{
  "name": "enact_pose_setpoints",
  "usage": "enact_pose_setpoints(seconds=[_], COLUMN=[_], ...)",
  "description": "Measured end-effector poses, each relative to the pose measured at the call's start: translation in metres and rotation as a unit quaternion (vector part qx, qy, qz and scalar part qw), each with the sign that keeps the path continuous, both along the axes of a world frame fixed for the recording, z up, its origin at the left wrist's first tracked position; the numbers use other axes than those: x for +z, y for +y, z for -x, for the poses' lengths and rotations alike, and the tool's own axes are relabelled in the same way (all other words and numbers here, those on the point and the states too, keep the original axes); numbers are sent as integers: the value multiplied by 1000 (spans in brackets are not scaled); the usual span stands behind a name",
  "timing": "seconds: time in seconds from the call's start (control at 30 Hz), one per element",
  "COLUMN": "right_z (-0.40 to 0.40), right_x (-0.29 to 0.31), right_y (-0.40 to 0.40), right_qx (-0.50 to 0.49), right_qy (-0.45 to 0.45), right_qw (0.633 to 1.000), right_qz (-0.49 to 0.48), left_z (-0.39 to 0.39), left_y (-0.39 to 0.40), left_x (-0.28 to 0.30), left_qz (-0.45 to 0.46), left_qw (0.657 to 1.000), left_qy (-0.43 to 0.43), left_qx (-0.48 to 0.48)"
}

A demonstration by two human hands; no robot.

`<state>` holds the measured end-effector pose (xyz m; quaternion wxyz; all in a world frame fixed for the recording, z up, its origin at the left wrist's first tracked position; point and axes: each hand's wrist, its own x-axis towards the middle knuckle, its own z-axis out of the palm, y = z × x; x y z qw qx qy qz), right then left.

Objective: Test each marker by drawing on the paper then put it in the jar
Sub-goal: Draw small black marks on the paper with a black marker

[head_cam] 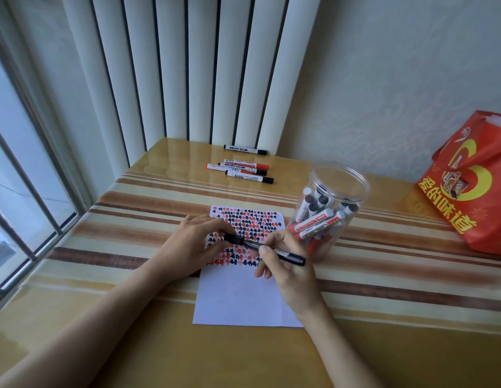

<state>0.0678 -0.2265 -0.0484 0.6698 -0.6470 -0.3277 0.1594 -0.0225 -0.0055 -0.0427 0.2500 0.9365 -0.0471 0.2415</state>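
Note:
A white paper (243, 298) lies on the table, its upper half filled with red and black marks. Over those marks my right hand (285, 264) grips a black marker (288, 254) that lies nearly level, tip pointing left. My left hand (199, 242) pinches the marker's black cap (234, 238) right at the tip end; whether the cap is seated on the tip I cannot tell. A clear plastic jar (331, 208) without a lid stands just right of the paper and holds several red and black markers.
Several loose markers (243, 169), red and black, lie at the back of the striped table near the white radiator. A red printed bag (473, 183) stands at the right edge. A window with bars runs along the left.

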Motion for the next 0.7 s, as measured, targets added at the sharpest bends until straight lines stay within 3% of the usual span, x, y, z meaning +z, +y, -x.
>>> enact_pose_setpoints(seconds=[0.23,0.4,0.53,0.63,0.7], right_z=[-2,-7,-13,-11,-9], right_x=[1,6,1,-2,-3], right_y=[-2,-9,-15,-12,-8], right_qx=[10,34,-14,-24,-28], right_qy=[-25,70,-103,-234,-273], right_qw=[999,997,985,959,950], right_qz=[30,23,137,155,150], left_z=[1,1,0,-1,-1], left_y=[1,3,2,-1,-1], left_x=[1,-3,-3,-3,-2], left_qz=[13,2,-12,-29,-30], left_qw=[999,999,999,997,997], left_qy=[4,-4,5,19,20], left_qx=[-41,-35,-45,-72,-73])
